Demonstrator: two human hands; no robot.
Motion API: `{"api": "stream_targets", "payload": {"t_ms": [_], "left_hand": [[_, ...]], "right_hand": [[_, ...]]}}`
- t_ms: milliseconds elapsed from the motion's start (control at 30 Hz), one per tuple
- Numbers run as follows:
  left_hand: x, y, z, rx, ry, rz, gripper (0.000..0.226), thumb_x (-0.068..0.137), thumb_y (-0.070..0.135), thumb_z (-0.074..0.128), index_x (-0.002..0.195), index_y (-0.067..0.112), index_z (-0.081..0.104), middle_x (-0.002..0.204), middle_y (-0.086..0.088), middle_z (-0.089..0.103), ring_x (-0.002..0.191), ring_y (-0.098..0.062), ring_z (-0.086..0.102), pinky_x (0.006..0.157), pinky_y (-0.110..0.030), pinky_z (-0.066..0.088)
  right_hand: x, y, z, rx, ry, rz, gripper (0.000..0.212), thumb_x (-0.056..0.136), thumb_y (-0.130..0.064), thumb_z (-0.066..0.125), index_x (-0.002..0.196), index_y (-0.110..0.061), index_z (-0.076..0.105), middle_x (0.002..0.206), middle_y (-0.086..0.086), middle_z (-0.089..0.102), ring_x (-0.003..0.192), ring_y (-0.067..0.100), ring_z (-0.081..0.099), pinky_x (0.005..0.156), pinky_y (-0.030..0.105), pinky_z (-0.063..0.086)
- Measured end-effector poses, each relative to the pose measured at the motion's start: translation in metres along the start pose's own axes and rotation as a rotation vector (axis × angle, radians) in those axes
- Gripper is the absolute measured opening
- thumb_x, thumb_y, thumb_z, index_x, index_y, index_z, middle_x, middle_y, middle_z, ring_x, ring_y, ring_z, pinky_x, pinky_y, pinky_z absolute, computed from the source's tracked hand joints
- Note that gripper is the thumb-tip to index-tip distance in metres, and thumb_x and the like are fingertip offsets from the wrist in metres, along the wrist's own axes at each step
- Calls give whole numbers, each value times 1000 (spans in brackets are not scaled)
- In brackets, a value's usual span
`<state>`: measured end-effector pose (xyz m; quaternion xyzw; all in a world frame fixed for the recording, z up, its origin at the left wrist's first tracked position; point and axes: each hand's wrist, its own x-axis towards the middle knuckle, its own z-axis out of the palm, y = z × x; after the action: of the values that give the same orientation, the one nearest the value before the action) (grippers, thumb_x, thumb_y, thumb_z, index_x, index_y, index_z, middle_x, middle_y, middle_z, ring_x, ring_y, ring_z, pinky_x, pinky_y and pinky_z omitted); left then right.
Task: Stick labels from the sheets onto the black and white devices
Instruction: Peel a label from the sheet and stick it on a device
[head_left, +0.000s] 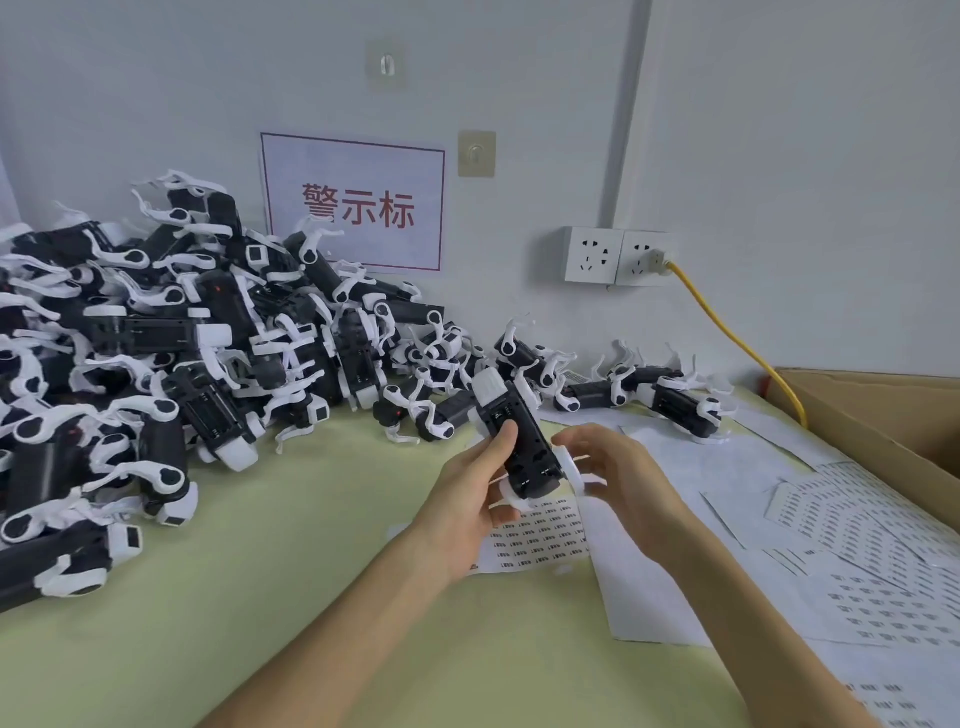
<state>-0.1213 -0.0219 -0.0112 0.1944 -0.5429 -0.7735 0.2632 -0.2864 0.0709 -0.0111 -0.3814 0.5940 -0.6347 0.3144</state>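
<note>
Nearest, the pale green cloth-covered table carries both forearms; the left hand grips the black oblong plastic device with white end cap and white clips, thumb on its upper face and fingers curled beneath, holding it tilted just above the white sheet of small printed labels; the right hand is at the device's lower white clip with fingers loosely curved, and whether it pinches a label or the clip cannot be told; the device is judged light, rigid and smooth, best held by the black body since the thin white clips look liable to flex or snag; further white label sheets overlap to the right, up to the brown cardboard box, whose wall limits rightward movement; the heaped pile of like black and white devices crowds the left and rear, so working room is judged to be the green cloth between; beyond, a yellow cable runs to the white wall sockets
</note>
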Motion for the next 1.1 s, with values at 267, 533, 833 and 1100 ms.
{"api": "stream_targets", "payload": {"t_ms": [267, 533, 833, 1100], "left_hand": [[2, -2, -1, -61, 18, -8, 40, 101, 33, 58, 129, 6, 68, 109, -13, 68, 76, -19, 56, 58, -24, 50], [1, 1, -6, 18, 21, -56, 53, 79, 49, 74, 119, 14, 74, 91, -4, 71, 60, -14, 54, 45, -20, 40], [2, -4, -4, 292, 115, 98, 53, 69, 62, 75, 103, 21, 79, 82, -3, 73, 55, -23, 62, 49, -27, 45], [2, 0, -4, 156, 24, 9, 38, 74, 58, 73, 70, 21, 72, 63, -4, 61, 46, -20, 55, 44, -27, 44]], "right_hand": [[-4, 0, 6, -31, -151, -72, 31, 105, -29, 49, 115, -6, 67, 90, 8, 69, 79, 18, 65, 74, 31, 48], [-5, 2, 4, -10, -230, -63, 33, 100, -31, 53, 108, 0, 62, 82, 9, 64, 74, 21, 61, 69, 28, 51], [-10, 1, 11, -73, -312, -14, 67, 95, -58, 50, 123, 3, 52, 89, 11, 67, 72, 23, 61, 65, 30, 45], [-16, -3, 15, -93, -348, 8, 57, 98, -52, 54, 124, -2, 52, 107, 26, 65, 88, 31, 66, 84, 51, 44]]}}
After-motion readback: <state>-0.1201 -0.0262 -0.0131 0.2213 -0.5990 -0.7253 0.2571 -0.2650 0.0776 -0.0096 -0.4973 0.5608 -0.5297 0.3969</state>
